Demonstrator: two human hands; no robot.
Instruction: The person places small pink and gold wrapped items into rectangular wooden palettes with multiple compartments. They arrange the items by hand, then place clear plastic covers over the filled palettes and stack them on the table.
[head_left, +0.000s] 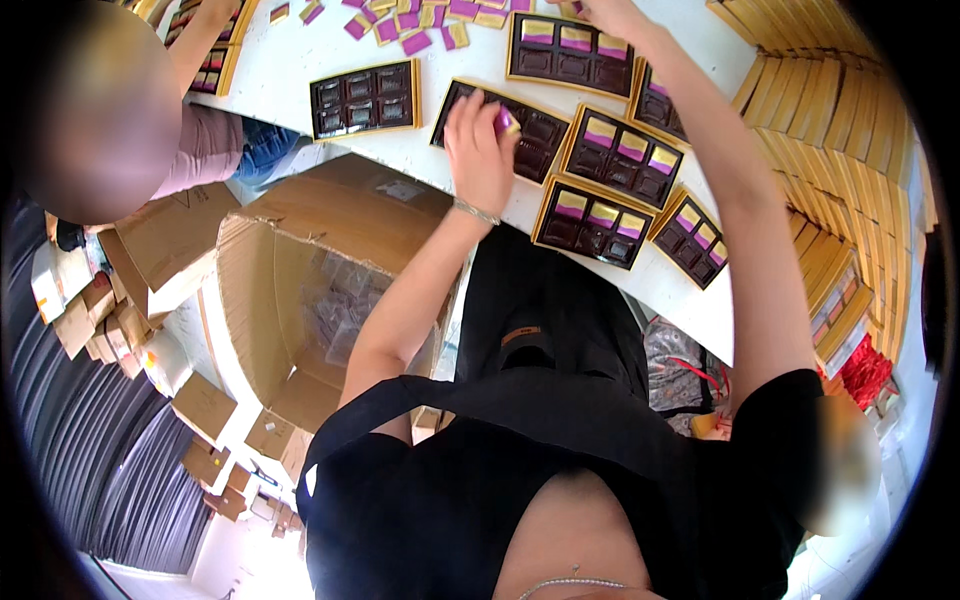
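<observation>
My left hand (480, 150) is closed on a small purple-and-gold wrapped square (506, 122) just above a dark brown compartment tray (540, 140) edged in gold. No squares show in the visible part of that tray. My right hand (612, 18) reaches past a far tray (570, 68) whose back row holds three squares; its fingertips are cut off by the upper edge, beside a loose square. Nearer me, one tray (622, 160) and another tray (590, 225) each carry three squares along the back row. A smaller-looking tray (690, 240) at the right is filled likewise.
Loose squares (415, 20) are scattered across the white table (270, 90). A bare tray (365, 100) lies at the left. Stacked gold-edged boxes (830, 130) line the right. An open cardboard box (260, 300) stands below the table edge. Another person (205, 150) works at far left.
</observation>
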